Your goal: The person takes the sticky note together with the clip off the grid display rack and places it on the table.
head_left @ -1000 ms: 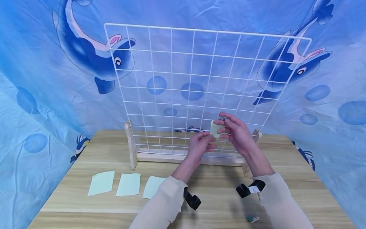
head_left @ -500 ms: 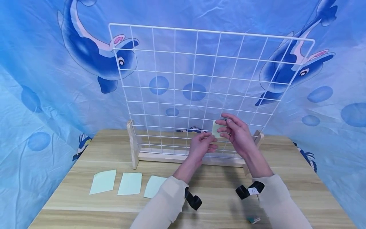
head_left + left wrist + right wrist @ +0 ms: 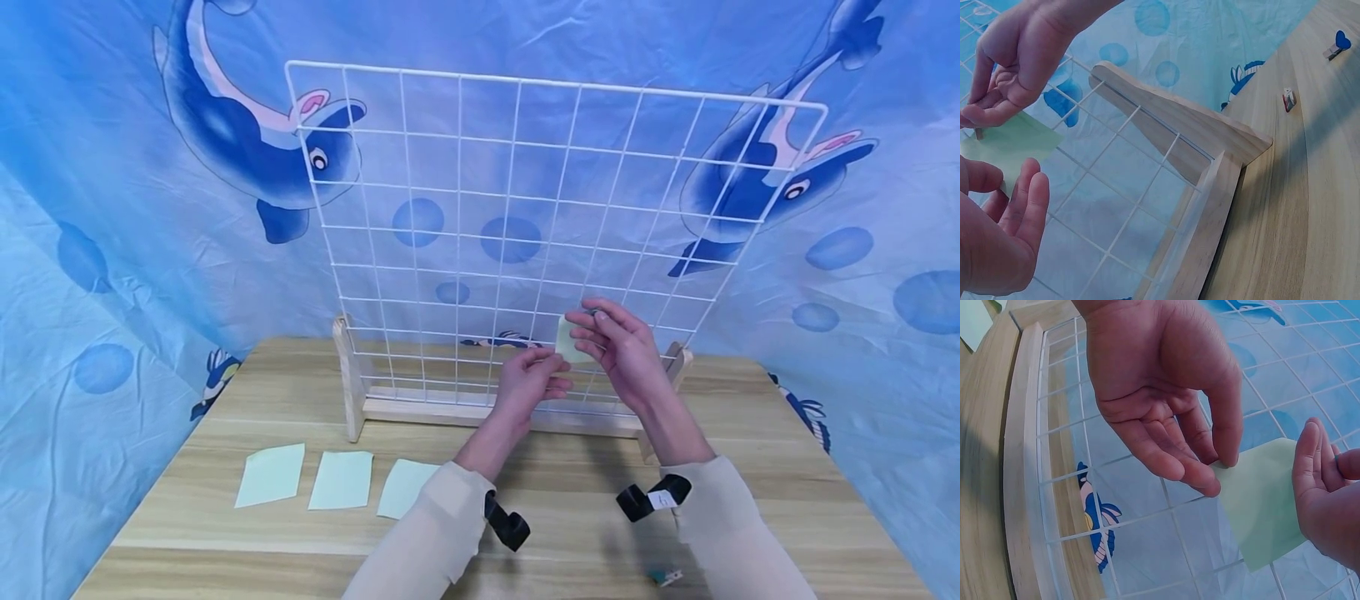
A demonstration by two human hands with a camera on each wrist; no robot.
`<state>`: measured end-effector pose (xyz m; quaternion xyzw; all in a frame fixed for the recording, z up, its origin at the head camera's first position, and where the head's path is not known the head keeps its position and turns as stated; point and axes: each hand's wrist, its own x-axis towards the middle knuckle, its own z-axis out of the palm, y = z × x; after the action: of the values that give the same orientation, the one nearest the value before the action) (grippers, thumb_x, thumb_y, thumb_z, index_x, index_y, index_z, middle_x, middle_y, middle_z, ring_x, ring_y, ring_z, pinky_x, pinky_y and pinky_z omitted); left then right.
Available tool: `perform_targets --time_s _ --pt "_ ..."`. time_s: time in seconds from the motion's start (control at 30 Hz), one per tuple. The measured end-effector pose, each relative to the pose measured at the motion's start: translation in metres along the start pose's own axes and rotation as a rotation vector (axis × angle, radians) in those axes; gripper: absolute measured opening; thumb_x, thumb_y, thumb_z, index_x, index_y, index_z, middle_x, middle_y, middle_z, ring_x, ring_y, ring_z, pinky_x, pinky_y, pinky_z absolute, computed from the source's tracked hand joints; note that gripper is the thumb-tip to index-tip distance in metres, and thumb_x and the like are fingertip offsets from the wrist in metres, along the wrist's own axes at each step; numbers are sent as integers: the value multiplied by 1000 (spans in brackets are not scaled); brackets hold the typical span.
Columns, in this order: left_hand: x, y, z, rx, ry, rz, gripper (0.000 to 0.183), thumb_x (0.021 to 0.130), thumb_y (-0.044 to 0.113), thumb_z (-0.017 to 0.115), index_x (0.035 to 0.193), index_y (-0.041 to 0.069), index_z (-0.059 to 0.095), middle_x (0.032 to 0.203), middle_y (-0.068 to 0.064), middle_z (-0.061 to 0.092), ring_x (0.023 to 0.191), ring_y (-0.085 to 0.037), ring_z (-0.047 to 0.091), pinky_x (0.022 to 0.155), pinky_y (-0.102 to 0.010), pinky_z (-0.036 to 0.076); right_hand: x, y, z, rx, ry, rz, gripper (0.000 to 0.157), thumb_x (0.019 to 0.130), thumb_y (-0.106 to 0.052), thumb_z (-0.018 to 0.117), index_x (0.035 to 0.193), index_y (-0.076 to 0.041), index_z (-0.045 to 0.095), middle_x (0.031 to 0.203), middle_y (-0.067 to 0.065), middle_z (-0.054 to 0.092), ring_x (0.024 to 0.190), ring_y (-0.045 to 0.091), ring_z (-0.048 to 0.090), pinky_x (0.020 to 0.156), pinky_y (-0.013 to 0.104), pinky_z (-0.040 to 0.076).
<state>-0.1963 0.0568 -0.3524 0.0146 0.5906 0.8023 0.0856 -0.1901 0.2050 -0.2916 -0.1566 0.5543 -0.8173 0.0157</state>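
A pale green paper square [image 3: 567,340] is held up against the lower right part of the white wire grid [image 3: 519,80]. My left hand [image 3: 528,375] pinches its lower left corner between thumb and fingers. At the upper edge of the paper is my right hand [image 3: 624,346], its thumb and index finger pinching a small wooden clip [image 3: 979,133], mostly hidden by the fingers. In the right wrist view the paper [image 3: 1260,500] spans the gap between both hands, with the grid wires behind it.
Three similar paper squares, left [image 3: 270,475], middle [image 3: 341,481] and right [image 3: 405,487], lie on the wooden table at left. Wooden feet [image 3: 348,383] support the grid. Small clips lie near the right arm, one with a blue heart [image 3: 1342,41], another whitish [image 3: 1289,100].
The head view has shifted slightly. Both hands keep their places at the paper; the right fingers have moved only a little, and slightly more of the paper's lower part shows.
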Motion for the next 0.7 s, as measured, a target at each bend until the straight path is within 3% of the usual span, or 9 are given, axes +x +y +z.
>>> perform_targets --time_s 0.23,0.47,0.7 --pt "-1 -1 1 -5 7 4 24 94 14 61 114 1 62 107 -22 68 71 -16 70 67 -28 59 0 1 1 -1 34 -37 26 103 -8 42 109 -12 67 101 5 73 94 15 69 84 24 55" --pt "-3 0 1 0 14 15 24 93 15 62 113 0 62 104 -20 70 74 -19 71 68 -29 60 0 1 3 20 32 -64 24 102 -5 44 111 -4 66 100 8 73 91 16 70 82 25 56" --pt "-4 1 0 -11 12 9 25 93 13 62 113 0 61 103 -20 70 73 -18 70 67 -28 59 0 0 4 -3 8 -91 24 102 -7 45 108 -8 68 101 7 73 92 16 70 82 25 56"
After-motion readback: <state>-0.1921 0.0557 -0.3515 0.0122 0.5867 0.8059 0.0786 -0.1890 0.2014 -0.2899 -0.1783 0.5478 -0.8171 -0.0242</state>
